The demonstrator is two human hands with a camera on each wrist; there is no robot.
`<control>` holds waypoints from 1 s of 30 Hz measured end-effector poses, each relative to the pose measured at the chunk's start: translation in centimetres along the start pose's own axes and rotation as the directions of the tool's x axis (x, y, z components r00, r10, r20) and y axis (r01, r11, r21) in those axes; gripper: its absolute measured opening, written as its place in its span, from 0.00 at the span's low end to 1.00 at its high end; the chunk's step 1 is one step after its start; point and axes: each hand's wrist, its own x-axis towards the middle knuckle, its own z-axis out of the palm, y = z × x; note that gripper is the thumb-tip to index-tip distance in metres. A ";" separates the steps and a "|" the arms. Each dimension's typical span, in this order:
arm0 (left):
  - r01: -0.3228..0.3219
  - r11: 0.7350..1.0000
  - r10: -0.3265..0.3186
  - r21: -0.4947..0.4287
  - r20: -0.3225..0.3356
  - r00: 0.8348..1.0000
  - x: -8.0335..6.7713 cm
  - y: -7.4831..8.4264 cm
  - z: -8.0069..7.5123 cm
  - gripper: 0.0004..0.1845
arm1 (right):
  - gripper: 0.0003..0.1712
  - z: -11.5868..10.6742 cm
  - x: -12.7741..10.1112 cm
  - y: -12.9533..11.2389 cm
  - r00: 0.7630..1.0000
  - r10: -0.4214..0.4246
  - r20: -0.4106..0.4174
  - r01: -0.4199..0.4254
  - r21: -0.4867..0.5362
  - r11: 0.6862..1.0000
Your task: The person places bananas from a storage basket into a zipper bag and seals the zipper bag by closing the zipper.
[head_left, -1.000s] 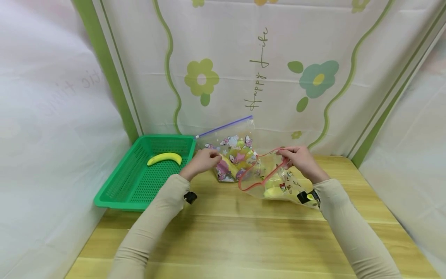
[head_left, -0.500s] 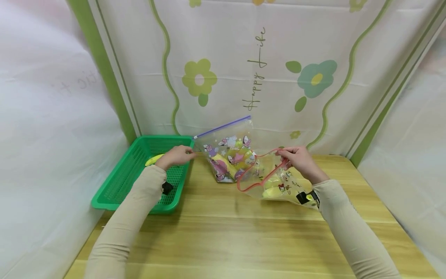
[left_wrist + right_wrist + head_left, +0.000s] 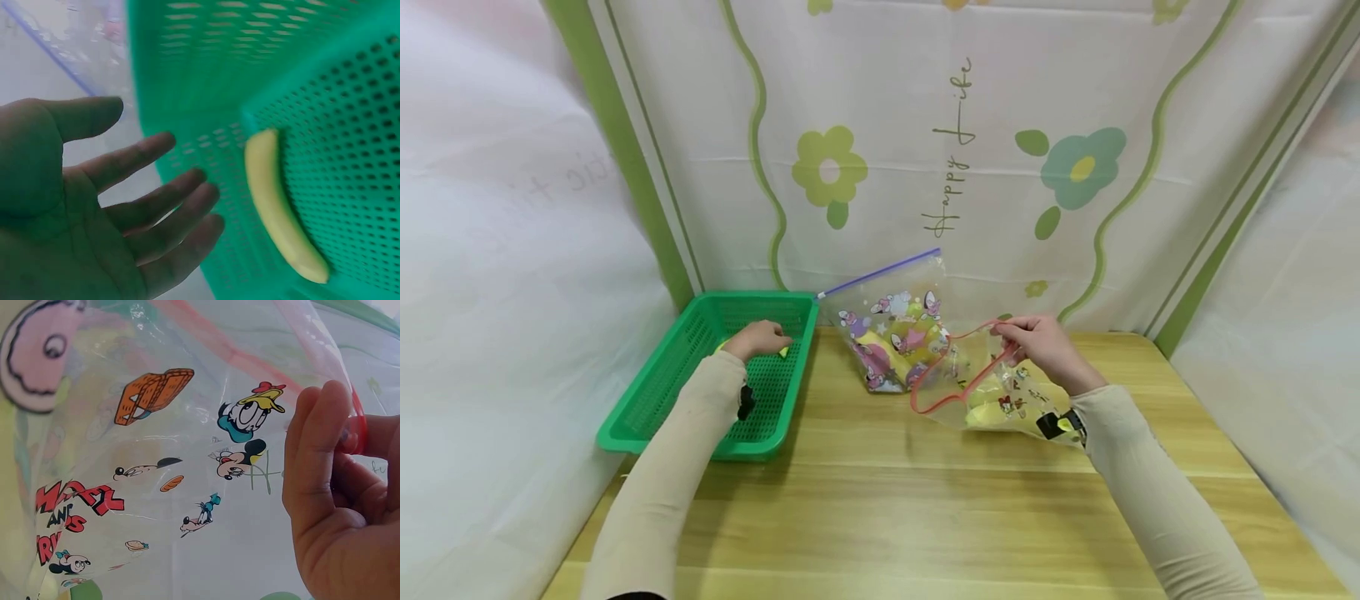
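Observation:
My left hand (image 3: 758, 339) hovers over the green basket (image 3: 700, 450), its fingers loosely extended in the left wrist view and nothing in them. Below the hand, on the basket's perforated bottom, lies a yellow banana (image 3: 275, 200); in the head view the hand hides most of it. With thumb and fingers, my right hand (image 3: 1041, 346) pinches the red-edged mouth of a clear zip bag (image 3: 156, 512) printed with cartoon characters. That mouth gapes toward the left. Something yellow (image 3: 985, 414) shows inside this bag, its kind unclear through the plastic.
Between basket and red-edged bag, a second clear bag (image 3: 868, 321) with a purple zip leans near the back curtain (image 3: 880, 192). Yellow items, blurred by the print, are inside it. Everything stands on a wooden table (image 3: 887, 517), with curtains on both sides.
My left hand has moved left, from in front of the purple-zip bag to above the banana in the basket. The right hand keeps its pinch on the red-edged bag.

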 end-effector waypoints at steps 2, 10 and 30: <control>0.025 0.999 -0.025 0.024 -0.005 1.000 0.4 -0.4 0.3 0.29 | 0.21 0.0 0.0 0.0 1.000 0.001 0.004 -0.001 -0.005 1.000; 0.115 0.993 -0.113 0.032 -0.056 0.992 1.8 -1.8 1.3 0.33 | 0.22 -0.1 0.0 0.1 1.000 0.006 0.002 -0.006 -0.005 1.000; 0.156 0.987 -0.153 0.050 -0.054 0.987 3.8 -4.4 3.4 0.34 | 0.21 -0.7 -0.3 0.2 1.000 -0.003 -0.014 0.002 -0.016 1.000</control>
